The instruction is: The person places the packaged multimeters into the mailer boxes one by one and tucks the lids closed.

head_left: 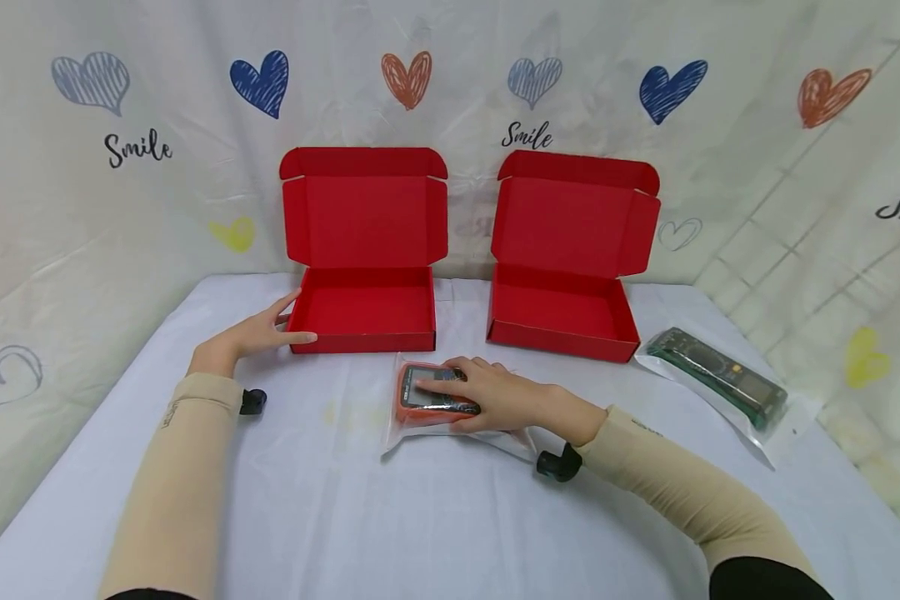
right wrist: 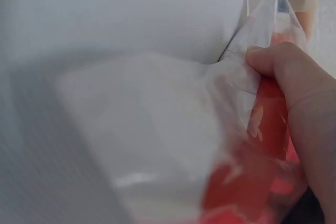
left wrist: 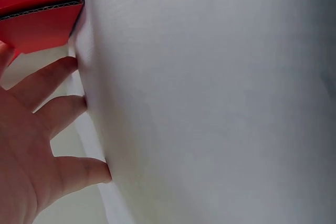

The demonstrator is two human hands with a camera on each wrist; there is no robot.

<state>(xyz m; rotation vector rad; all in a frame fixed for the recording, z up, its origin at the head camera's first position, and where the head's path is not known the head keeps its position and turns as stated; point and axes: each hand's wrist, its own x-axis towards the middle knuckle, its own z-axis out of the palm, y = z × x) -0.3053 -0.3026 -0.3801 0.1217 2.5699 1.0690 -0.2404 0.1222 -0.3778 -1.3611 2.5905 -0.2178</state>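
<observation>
My right hand (head_left: 498,396) lies over an orange-red multimeter (head_left: 412,390) in a clear plastic bag (head_left: 393,442) on the table. It grips the meter from above, and in the right wrist view the thumb (right wrist: 268,59) presses the bag against the red side (right wrist: 265,114). At the near left corner of the left red box (head_left: 367,342), my left hand (head_left: 251,333) touches the box with spread fingers. The left wrist view has several of those fingers (left wrist: 58,111) fairly straight, tips on the cloth beside the box wall (left wrist: 44,27).
A second red box (head_left: 562,333) stands to the right with its lid raised, like the left one. Further right lies a green multimeter (head_left: 720,375) in a clear bag. A white cloth (head_left: 390,533) covers the table, and a printed curtain (head_left: 465,50) hangs behind.
</observation>
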